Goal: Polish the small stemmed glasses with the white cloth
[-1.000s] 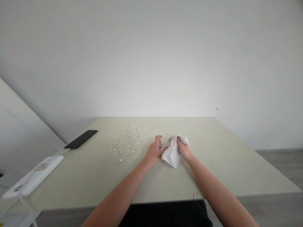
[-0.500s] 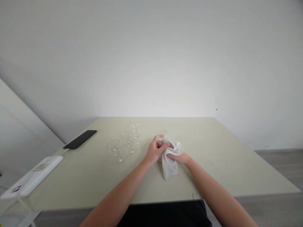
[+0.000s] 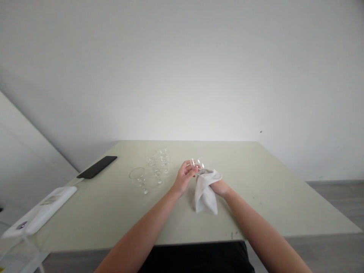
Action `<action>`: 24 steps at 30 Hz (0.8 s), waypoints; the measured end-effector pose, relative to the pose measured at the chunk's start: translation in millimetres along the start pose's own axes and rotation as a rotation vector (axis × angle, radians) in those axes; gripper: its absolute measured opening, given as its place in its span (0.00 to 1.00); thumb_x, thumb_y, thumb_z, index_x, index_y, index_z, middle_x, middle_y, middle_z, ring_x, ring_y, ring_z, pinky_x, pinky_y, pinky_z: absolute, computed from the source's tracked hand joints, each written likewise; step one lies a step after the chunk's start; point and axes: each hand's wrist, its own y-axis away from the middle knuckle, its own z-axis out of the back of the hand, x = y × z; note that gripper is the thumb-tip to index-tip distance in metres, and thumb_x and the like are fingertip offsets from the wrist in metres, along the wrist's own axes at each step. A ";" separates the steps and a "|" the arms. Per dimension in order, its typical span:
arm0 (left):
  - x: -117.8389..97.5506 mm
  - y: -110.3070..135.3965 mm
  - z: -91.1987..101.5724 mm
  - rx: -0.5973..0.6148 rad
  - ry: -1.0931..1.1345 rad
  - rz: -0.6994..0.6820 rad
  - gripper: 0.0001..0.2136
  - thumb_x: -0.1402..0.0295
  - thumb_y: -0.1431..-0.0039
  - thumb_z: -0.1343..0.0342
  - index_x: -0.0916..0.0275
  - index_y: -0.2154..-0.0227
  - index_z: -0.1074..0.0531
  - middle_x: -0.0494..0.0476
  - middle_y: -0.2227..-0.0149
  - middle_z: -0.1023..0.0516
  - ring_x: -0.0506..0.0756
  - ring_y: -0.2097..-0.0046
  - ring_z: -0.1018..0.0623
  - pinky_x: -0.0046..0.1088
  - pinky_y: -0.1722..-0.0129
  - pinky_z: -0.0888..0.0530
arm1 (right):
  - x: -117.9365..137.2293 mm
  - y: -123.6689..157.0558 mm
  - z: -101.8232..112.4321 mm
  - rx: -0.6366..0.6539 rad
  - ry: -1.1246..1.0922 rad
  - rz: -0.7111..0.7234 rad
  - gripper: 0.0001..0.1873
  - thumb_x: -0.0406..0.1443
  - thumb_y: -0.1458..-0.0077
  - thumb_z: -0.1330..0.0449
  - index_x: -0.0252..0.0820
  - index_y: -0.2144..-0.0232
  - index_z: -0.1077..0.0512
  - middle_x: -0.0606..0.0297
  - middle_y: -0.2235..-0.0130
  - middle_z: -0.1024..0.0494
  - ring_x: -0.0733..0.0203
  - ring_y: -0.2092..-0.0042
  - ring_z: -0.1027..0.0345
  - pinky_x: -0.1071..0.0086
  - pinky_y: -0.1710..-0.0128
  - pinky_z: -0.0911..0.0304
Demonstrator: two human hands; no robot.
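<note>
Back wall: plain pale grey-white wall (image 3: pixel 184 83), with one small dark mark (image 3: pixel 261 131) low on its right side.
Table: pale greenish-cream tabletop (image 3: pixel 273 204) reached back to the wall; grey floor (image 3: pixel 338 199) showed past its right edge.
Held glass: clear drinking glass (image 3: pixel 198 163) was up in the left hand, above the middle of the table; its lower part was hidden.
Left hand: left hand (image 3: pixel 184 176) had its thumb and fingers closed around that glass.
Right hand: right hand (image 3: pixel 219 187) held the white cloth (image 3: pixel 206 195) just beside the glass; the fabric covered its fingers, so how tightly they gripped could not be told.
Cloth: one end hung toward the near edge of the table.
Other glassware: one stemmed glass (image 3: pixel 138 176) stood left of the hands, near a cluster of clear glasses (image 3: pixel 159 161) farther back.
Far left: flat black slab (image 3: pixel 98 167) lay behind a long white device (image 3: pixel 42 211).
</note>
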 end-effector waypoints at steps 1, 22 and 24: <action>0.0 -0.4 0.3 0.029 0.017 0.002 0.23 0.53 0.47 0.41 0.62 0.54 0.35 0.61 0.55 0.23 0.55 0.57 0.23 0.28 0.62 0.31 | 0.8 -0.5 0.3 -0.002 -0.013 -0.008 0.16 0.42 0.40 0.46 0.37 0.58 0.26 0.58 0.60 0.21 0.56 0.60 0.28 0.63 0.57 0.33; 2.8 -1.0 3.6 0.058 0.113 0.007 0.30 0.57 0.54 0.33 0.62 0.49 0.32 0.59 0.57 0.24 0.55 0.58 0.23 0.33 0.55 0.29 | 1.1 8.0 -8.1 0.021 -0.255 -0.236 0.19 0.48 0.46 0.40 0.36 0.68 0.27 0.58 0.71 0.23 0.55 0.69 0.28 0.62 0.68 0.29; -0.5 0.8 3.0 0.134 0.191 0.007 0.30 0.57 0.53 0.34 0.61 0.48 0.33 0.62 0.54 0.23 0.57 0.56 0.23 0.37 0.52 0.30 | -3.1 10.8 -9.4 0.020 -0.322 -0.272 0.20 0.50 0.46 0.41 0.36 0.67 0.27 0.58 0.71 0.23 0.55 0.70 0.28 0.62 0.70 0.29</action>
